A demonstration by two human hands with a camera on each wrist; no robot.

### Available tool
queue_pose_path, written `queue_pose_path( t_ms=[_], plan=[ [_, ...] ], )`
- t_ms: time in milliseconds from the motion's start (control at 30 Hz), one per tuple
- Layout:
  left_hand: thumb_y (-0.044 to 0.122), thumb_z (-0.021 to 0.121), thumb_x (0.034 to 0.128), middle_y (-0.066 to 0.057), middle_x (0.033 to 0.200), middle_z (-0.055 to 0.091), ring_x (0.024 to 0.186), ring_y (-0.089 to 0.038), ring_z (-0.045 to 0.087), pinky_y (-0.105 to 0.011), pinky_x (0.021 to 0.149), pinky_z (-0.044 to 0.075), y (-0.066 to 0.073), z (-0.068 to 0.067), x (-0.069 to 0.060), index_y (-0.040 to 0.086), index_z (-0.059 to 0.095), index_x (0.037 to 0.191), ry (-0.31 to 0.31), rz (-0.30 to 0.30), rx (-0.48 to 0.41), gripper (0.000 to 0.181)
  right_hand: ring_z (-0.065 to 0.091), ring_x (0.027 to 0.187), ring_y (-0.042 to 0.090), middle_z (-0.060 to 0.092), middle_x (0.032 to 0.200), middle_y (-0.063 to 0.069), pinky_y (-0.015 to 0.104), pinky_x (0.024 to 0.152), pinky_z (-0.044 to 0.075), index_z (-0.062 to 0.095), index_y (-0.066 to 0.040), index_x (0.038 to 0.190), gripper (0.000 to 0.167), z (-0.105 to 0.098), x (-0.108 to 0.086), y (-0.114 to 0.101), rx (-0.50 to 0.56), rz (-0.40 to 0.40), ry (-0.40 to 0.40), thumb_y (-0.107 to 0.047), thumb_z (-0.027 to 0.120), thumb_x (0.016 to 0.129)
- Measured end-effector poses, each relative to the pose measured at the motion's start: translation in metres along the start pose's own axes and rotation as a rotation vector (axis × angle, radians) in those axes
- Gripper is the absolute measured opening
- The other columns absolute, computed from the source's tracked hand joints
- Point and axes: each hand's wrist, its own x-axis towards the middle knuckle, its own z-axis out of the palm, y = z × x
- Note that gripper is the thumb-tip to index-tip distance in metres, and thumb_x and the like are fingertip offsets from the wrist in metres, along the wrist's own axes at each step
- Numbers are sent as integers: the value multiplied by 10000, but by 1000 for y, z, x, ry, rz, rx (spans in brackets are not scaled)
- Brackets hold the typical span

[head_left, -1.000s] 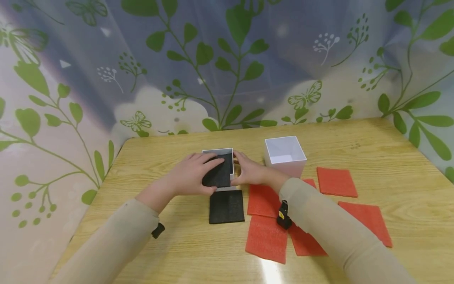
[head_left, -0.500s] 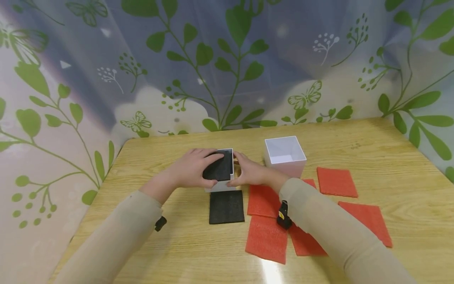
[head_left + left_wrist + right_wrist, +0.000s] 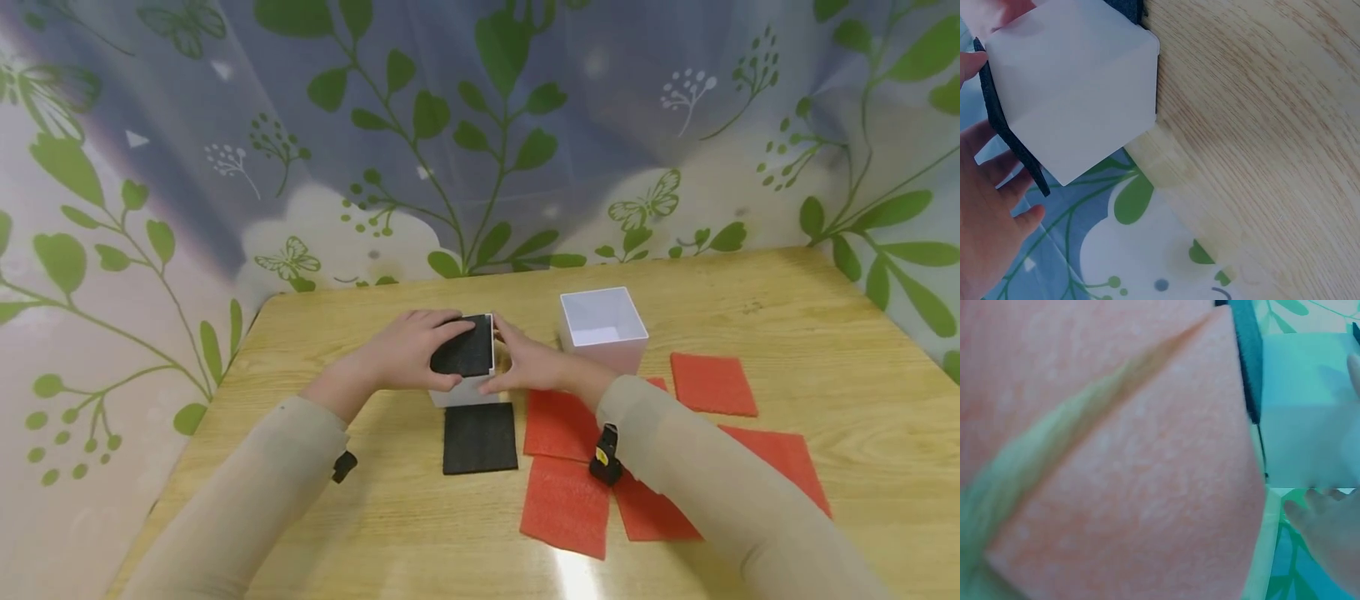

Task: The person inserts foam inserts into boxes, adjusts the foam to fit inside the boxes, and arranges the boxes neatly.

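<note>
In the head view, a black square point(image 3: 471, 354) is held near frame centre by the left hand point(image 3: 401, 354), over the mouth of a white box point(image 3: 463, 393), gripped at its right side by the right hand point(image 3: 532, 358), apparently for steadiness. A second black square point(image 3: 480, 439) lies below; red squares point(image 3: 564, 507) are spread lower right, perhaps grouped by colour, before an open box point(image 3: 628, 350). In the left wrist view, the held square is pinched at upper left. In the right wrist view, mostly blurred red is shown. The wood-grain table point(image 3: 750, 317) is backed by leaf-printed cloth point(image 3: 600, 125).
</note>
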Motion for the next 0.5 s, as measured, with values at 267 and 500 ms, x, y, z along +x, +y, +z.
queue_pose_path(
  t_ms=[267,500],
  plan=[
    [459,635,809,-144,1410,397,1264,-319,391,-494,1036,289,-3,-3,1,129,417,1415,-9,-14,-16,724,134,1402,255,4,1552,97,479,1064,269,-47,-89,1498,1114,-5,0,-8,31,5,57,-304,770,773],
    [446,619,814,-151,1402,407,1260,-324,398,-485,1037,290,-4,-4,6,131,426,1410,-23,-9,-5,701,181,1390,257,53,1544,108,429,1068,281,-16,-74,1498,1097,-4,2,-6,-30,22,61,-329,766,772]
  ],
)
